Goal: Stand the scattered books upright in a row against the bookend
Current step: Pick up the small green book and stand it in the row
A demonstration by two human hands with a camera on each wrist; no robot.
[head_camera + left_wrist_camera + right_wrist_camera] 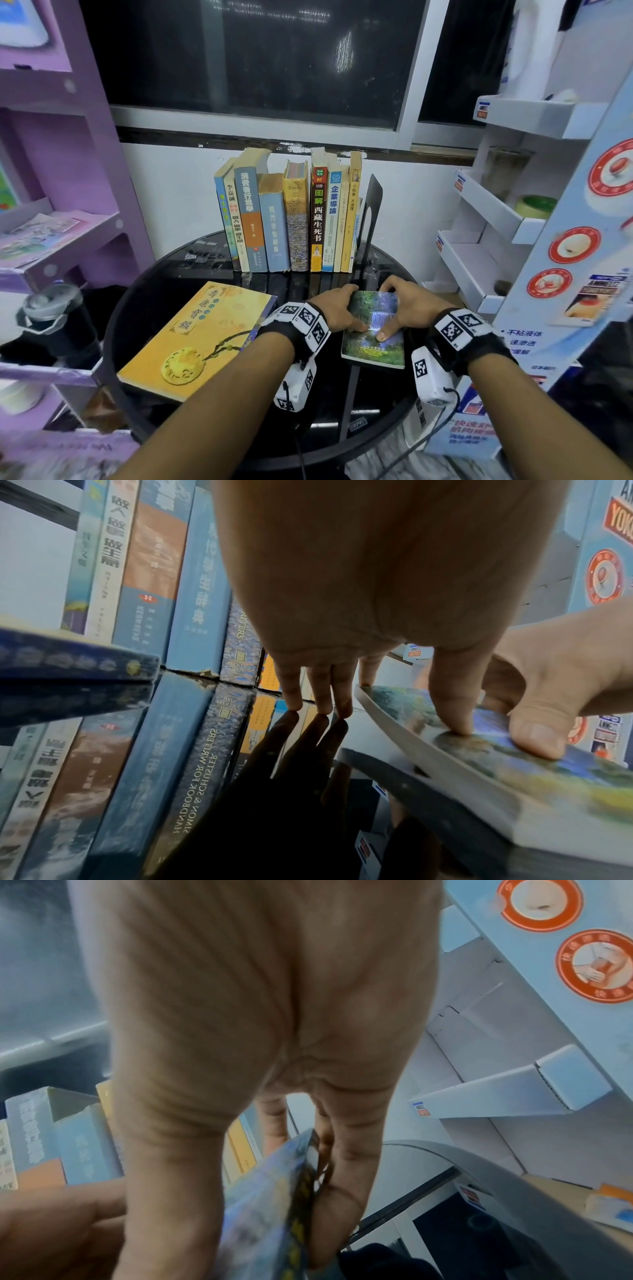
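Note:
A small paperback with a waterfall cover (375, 329) is on the black round glass table (164, 274), in front of the row's right end. Both my hands hold it. My left hand (346, 308) has its thumb on the cover and its fingers at the far left corner. My right hand (400, 305) grips the far right corner, thumb on the cover. In the left wrist view the paperback (514, 772) tilts up at its far end while three fingertips (322, 704) of my left hand (411, 702) touch the glass. The right wrist view shows my right hand (260, 1191) pinching the paperback (270, 1218). Several books (291, 219) stand upright against the black bookend (371, 205). A large yellow book (195, 339) lies flat on the left.
A purple shelf unit (61, 219) stands close on the left, with a dark bottle (51, 318) below it. A white and blue cardboard display rack (513, 219) crowds the right side. The white wall and dark window are right behind the row of books.

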